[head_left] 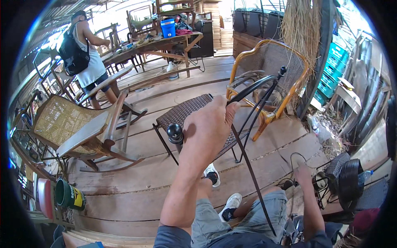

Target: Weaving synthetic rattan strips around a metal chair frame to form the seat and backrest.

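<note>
My left hand [213, 122] is closed around a dark strip at the end of the curved black bar [256, 87] of a chair frame. The strip [252, 175] hangs from my fist past my knees. Beneath the hand is the chair's dark brown woven seat [186, 108]; a round black knob [175, 132] tops a post beside my wrist. Low on the right, my right hand [304, 172] is smeared by motion, so its fingers cannot be made out. Near it are a thin dark loop [297, 155] and a coil of dark strip [349, 180].
A rattan armchair [304, 62] stands ahead right, a cane rocking chair [70, 120] at left. A person with a black backpack [74, 53] stands by a workbench [153, 44] holding a blue bucket [168, 28]. A green bucket [69, 194] is at lower left, a plastic bottle [364, 177] at right.
</note>
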`<control>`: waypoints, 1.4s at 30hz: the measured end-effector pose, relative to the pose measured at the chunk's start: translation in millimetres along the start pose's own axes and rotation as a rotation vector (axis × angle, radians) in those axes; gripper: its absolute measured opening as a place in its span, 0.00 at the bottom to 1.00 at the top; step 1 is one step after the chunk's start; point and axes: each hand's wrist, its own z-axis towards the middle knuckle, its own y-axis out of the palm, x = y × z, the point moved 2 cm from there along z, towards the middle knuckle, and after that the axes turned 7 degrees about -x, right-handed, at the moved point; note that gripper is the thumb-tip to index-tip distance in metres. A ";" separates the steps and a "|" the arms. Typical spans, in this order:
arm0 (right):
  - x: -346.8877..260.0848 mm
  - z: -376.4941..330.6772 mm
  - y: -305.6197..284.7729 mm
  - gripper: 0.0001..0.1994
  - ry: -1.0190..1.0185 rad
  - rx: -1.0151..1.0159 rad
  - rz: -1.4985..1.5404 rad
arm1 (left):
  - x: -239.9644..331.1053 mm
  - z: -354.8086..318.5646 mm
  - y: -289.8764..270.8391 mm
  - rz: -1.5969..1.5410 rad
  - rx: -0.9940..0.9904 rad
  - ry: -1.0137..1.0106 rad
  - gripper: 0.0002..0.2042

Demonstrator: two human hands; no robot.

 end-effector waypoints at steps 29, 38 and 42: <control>24.0 64.5 207.0 0.18 0.092 -0.939 -0.250 | -6.0 3.1 7.7 0.047 0.040 -0.034 0.16; -134.9 83.8 60.5 0.14 -0.275 -0.055 0.082 | -8.3 -6.0 -1.6 -0.007 -0.016 -0.082 0.15; -301.3 45.4 -68.4 0.19 -0.949 0.398 0.824 | -4.5 -4.2 5.8 -0.145 -0.023 -0.144 0.15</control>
